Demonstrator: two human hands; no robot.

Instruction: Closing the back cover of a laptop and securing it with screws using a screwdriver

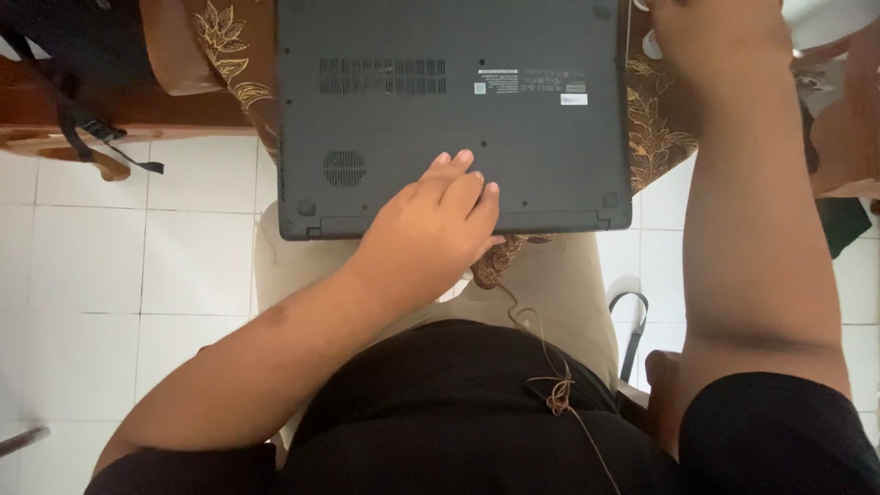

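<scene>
Laptop (454, 119): dark grey, turned underside up, lying flat across a worktop covered by a brown cloth (655, 137) with a pale leaf pattern; its near edge overhangs the person's lap. Base panel matt plastic, rectangular, with a long slotted vent (382, 76) in the upper half, a small round grille (345, 168) lower left, white labels (532, 87) right of the vent, round rubber feet at the corners and small screw recesses dotted over the surface. A recessed strip runs along the near edge. Left hand (440, 225): palm down on the lower middle of the base, fingers together and extended flat, fingertips (463, 158) pressing the panel; its grip is not closed round anything, merely resting on the surface. Right hand (710, 32): at the far right corner of the laptop, mostly cut off by the top of the view; whether its grip is closed or holds anything cannot be told. Surroundings: white tiled floor (137, 257), beige trousers (568, 293), black shirt (458, 412), thin brown cord (550, 376) lying over the shirt, black strap (82, 119) at upper left.
</scene>
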